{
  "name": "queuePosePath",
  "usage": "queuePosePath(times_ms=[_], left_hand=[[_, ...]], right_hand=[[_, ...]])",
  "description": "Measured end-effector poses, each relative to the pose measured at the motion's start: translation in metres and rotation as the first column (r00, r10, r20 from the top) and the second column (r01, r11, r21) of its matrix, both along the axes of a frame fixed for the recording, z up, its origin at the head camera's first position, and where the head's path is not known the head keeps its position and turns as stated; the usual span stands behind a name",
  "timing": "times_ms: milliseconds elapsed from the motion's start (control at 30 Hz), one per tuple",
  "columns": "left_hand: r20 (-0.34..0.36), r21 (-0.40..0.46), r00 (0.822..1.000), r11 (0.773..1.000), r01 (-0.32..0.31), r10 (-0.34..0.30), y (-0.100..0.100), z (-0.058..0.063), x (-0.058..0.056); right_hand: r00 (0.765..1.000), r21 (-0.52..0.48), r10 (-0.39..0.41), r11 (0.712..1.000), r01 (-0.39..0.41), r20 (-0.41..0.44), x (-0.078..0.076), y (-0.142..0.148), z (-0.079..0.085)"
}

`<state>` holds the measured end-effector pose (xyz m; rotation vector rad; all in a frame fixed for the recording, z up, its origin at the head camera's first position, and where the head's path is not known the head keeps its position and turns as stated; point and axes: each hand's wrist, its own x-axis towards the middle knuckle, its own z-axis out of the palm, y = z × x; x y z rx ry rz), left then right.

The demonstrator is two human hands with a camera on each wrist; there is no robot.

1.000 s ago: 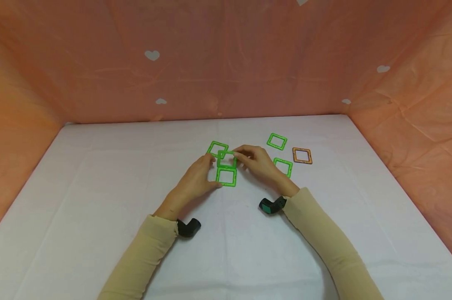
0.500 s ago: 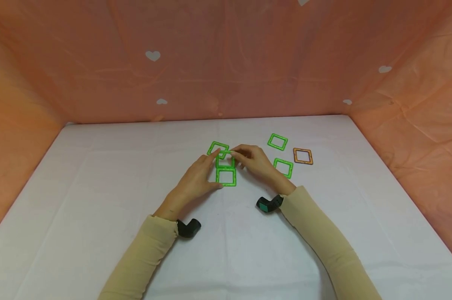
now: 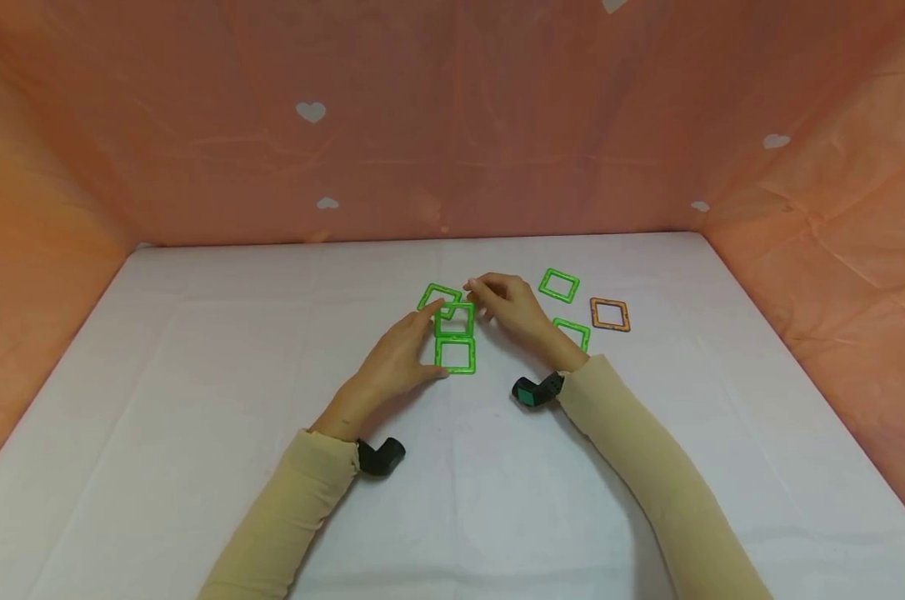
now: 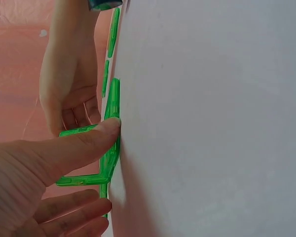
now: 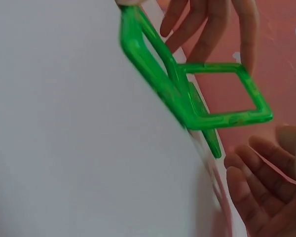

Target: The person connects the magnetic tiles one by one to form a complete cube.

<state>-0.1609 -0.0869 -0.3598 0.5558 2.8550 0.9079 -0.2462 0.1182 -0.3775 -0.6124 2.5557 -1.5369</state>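
Note:
Two green square frame-shaped magnetic tiles join along one edge in the head view: one lies flat (image 3: 474, 357), the other stands upright (image 5: 232, 118). My left hand (image 3: 396, 354) holds this pair, thumb on the flat tile's near edge and index finger at the upright tile's top left corner. Just right of the upright tile is my right hand (image 3: 514, 310), fingers loosely bent and apart from it; the right wrist view shows nothing in its grasp. Behind the pair lies a third green tile (image 3: 445, 289), partly covered by the upright one and the left hand.
On the white-covered table (image 3: 235, 350), two loose green tiles lie to the right, one farther back (image 3: 563, 274) and one nearer (image 3: 572, 324), partly hidden by the right wrist. An orange tile (image 3: 608, 301) lies beside them. Orange cloth (image 3: 437, 125) walls the back and sides.
My right hand has let go of the upright tile and moved slightly back from it. My left index finger has come up onto that tile's top left corner; the thumb stays in place.

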Motion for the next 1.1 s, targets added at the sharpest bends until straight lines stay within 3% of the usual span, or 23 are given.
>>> queuePosePath(times_ms=[233,433,867,1100], left_hand=[[0.011,0.002,1.000,1.000,-0.001,0.001,0.001,0.001,0.001],[0.024,0.000,1.000,1.000,0.000,0.000,0.003,0.002,0.002],[0.028,-0.006,1.000,1.000,0.004,-0.003,0.003,0.004,0.002],[0.035,-0.001,0.999,1.000,0.005,-0.005,0.004,0.003,0.001]], right_hand=[[1.000,0.079,-0.004,0.997,0.004,-0.003,-0.012,0.000,-0.002],[1.000,0.090,-0.010,0.996,0.008,0.024,-0.017,0.001,-0.002],[0.995,0.255,0.104,0.962,-0.099,-0.005,-0.031,-0.011,-0.002],[0.982,0.296,0.169,0.945,-0.138,-0.083,-0.033,-0.012,-0.003]])
